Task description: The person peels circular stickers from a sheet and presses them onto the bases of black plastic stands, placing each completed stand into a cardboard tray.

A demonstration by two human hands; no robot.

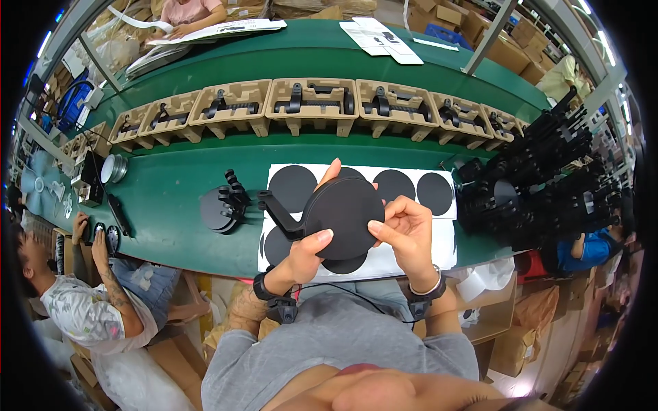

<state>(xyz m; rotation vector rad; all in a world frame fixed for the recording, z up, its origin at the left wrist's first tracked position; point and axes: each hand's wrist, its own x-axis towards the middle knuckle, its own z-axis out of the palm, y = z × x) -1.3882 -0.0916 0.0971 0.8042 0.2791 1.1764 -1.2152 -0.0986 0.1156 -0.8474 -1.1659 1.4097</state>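
We see a black round plate (pixel 346 218) with a black bar (pixel 280 215). We see a white sheet (pixel 444 236) with black circles (pixel 434 194) on it. The table (pixel 164 185) is green, and the trays (pixel 312 120) are light brown with black parts (pixel 296 99). We spot a grey shirt (pixel 336 329), a pink shirt (pixel 194 9), a white shirt (pixel 89 312) with coloured marks, a pale blue fan (pixel 40 183) and black wrist straps (pixel 428 295).

Black round disc (pixel 346 216), matte, broad face toward camera, held raised near view's centre, slightly toward four o'clock. Bent black arm (pixel 282 218) at disc's edge, jutting toward nine-to-ten o'clock.
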